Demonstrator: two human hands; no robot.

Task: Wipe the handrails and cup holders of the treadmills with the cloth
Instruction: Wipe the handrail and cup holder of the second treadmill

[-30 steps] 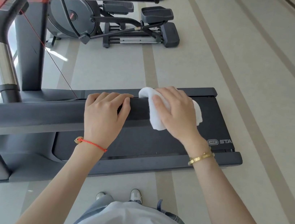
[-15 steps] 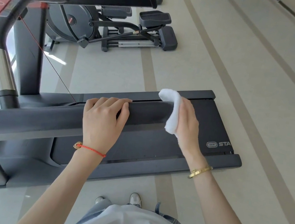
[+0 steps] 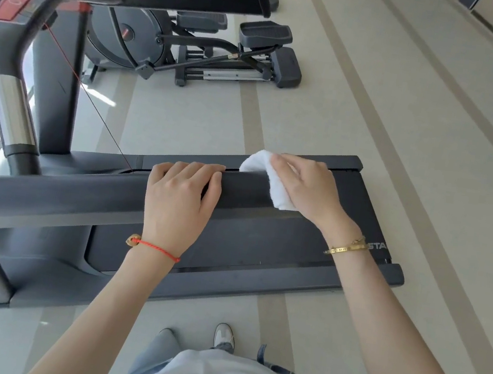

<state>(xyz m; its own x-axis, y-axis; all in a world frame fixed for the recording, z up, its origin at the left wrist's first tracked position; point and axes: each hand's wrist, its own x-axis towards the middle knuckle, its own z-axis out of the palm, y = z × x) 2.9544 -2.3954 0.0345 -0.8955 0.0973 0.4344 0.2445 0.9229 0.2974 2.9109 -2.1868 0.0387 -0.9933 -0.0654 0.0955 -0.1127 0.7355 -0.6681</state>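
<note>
cloth [image 3: 274, 181] now draped over the handrail [image 3: 79, 195], right hand [image 3: 305, 188] gripping it, left hand [image 3: 180, 196] curled on the rail, beige striped floor [image 3: 403, 145]

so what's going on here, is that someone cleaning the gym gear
Yes. A person stands beside a treadmill and wipes its near handrail. The right hand presses a white cloth over the rail close to its end, while the left hand rests on top of the same rail beside it, fingers curled over the far edge. Another exercise machine stands further back on the floor.
</note>
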